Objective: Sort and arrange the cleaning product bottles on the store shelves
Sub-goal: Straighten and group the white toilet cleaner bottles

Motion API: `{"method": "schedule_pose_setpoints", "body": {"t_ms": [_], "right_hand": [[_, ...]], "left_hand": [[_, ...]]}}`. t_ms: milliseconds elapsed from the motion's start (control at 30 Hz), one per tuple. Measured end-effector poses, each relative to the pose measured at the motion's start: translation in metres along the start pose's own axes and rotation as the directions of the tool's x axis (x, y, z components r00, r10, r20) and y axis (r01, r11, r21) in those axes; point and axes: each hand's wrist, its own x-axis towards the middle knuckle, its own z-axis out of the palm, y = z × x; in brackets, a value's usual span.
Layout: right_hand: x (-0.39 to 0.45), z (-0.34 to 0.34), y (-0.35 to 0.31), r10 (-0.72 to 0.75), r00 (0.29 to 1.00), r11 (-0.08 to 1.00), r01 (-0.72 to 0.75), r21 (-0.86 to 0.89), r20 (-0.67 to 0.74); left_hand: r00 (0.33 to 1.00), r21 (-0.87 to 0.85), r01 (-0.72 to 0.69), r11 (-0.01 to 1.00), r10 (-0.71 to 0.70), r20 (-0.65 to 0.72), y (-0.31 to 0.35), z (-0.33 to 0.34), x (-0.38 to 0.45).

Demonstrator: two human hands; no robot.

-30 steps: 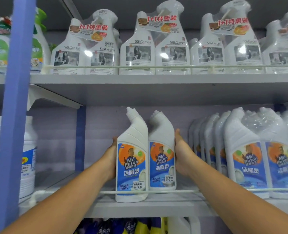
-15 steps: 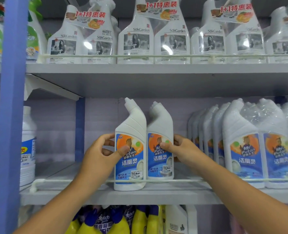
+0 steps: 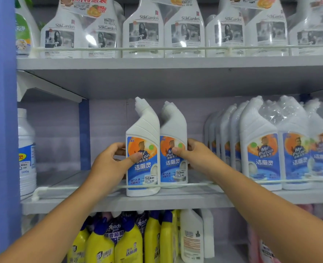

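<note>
- Gripping one bottle per hand: my left hand (image 3: 109, 164) curls round the left bottle (image 3: 142, 149), thumb across the label, fingers behind its side.
- My right hand (image 3: 194, 156) pinches the right bottle (image 3: 173, 145) the same way, thumb on the label, fingers wrapped round its far side.
- Both bottles stand upright, touching side by side, labels forward. I judge the thumb-front hold is there to square the labels and slide the pair without tipping it.
- The left bottle stands at the shelf's front edge, base ahead of the rail (image 3: 81, 187); the right bottle sits behind the rail. I judge alignment is not yet finished.
- Matching wrapped packs (image 3: 261, 149) stand well apart to the right; closing that gap looks like the aim.
- The shelf (image 3: 175, 201) is grey, with bare board left of the pair up to a blue post (image 3: 4, 130).
- Spray bottles (image 3: 143, 33) fill the shelf above; yellow bottles (image 3: 128, 243) stand below.
</note>
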Motion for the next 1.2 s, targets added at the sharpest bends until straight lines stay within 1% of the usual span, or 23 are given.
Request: {"method": "schedule_pose_setpoints", "body": {"t_ms": [67,100,167,233,300,333,400,500,567,667,800,933,1100,1200], "right_hand": [[-0.003,-0.003,0.003,-0.006,1.0,0.999,0.005,-0.043,-0.011],[-0.005,-0.006,0.005,-0.007,0.999,1.0,0.007,-0.019,-0.039],[-0.013,-0.014,0.009,-0.006,0.993,0.996,0.016,0.086,-0.118],[-0.03,-0.024,0.01,-0.056,0.98,0.992,0.076,0.1,-0.19],[-0.053,-0.032,0.013,-0.108,0.967,0.983,0.139,0.122,-0.231],[-0.068,-0.034,0.014,-0.13,0.961,0.975,0.169,0.145,-0.244],[-0.1,-0.036,0.019,-0.164,0.951,0.959,0.216,0.182,-0.263],[-0.146,-0.04,0.038,-0.188,0.947,0.935,0.253,0.248,-0.259],[-0.17,-0.041,0.06,-0.143,0.965,0.938,0.203,0.282,-0.219],[-0.187,-0.043,0.108,0.008,0.982,0.957,0.047,0.287,-0.19],[-0.185,-0.05,0.176,0.19,0.967,0.96,-0.146,0.237,-0.171],[-0.179,-0.053,0.221,0.296,0.94,0.944,-0.261,0.202,-0.17],[-0.154,-0.045,0.275,0.389,0.905,0.916,-0.358,0.181,-0.174],[-0.13,-0.035,0.303,0.432,0.879,0.9,-0.408,0.151,-0.202]], "left_hand": [[1.0,0.02,-0.001,1.0,0.001,-0.012,-0.001,0.0,-0.004],[0.999,0.027,-0.009,1.0,0.01,-0.038,-0.001,-0.001,-0.009],[0.991,0.023,-0.061,0.998,0.063,-0.119,0.0,-0.001,-0.025],[0.972,0.017,-0.131,0.991,0.132,-0.193,0.006,0.002,-0.052],[0.958,-0.078,-0.179,0.981,0.156,-0.239,0.012,0.01,-0.084],[0.959,-0.143,-0.188,0.972,0.151,-0.239,0.014,0.015,-0.099],[0.974,-0.235,-0.163,0.958,0.118,-0.193,0.012,0.029,-0.121],[0.995,-0.272,-0.074,0.96,0.053,-0.084,-0.002,0.057,-0.145],[1.0,-0.275,-0.011,0.961,0.003,-0.03,-0.014,0.077,-0.16],[0.995,-0.234,0.1,0.967,-0.095,0.031,-0.036,0.111,-0.179],[0.978,-0.18,0.206,0.962,-0.198,0.059,-0.076,0.16,-0.194],[0.95,-0.107,0.31,0.945,-0.306,0.055,-0.11,0.199,-0.2],[0.932,-0.062,0.356,0.933,-0.349,0.1,-0.147,0.245,-0.184],[0.934,-0.054,0.354,0.933,-0.351,0.067,-0.174,0.27,-0.165]]}}
